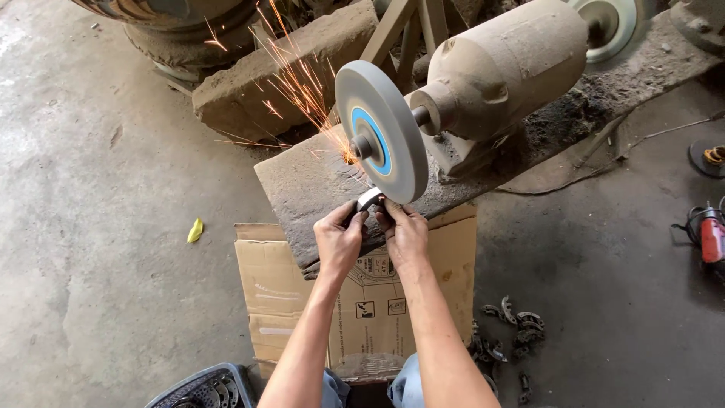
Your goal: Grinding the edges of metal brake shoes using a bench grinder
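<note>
Floor: rough grey concrete (113,227).
Wheel: smooth grey grinding disc (381,140), throwing sparks.
Hands: left hand (338,238) and right hand (405,233) both pinch a curved metal piece (369,199).

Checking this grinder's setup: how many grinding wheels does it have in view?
2. The grey wheel is at the near end, above both hands; the second wheel is at the motor's far end, top right, partly hidden.

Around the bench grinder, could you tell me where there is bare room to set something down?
Bare concrete floor lies open left of the cardboard box, save a yellow scrap. Right of the box, floor is free between the metal parts and red tool. It is crowded at the grinding wheel, where both hands hold a metal piece.
</note>
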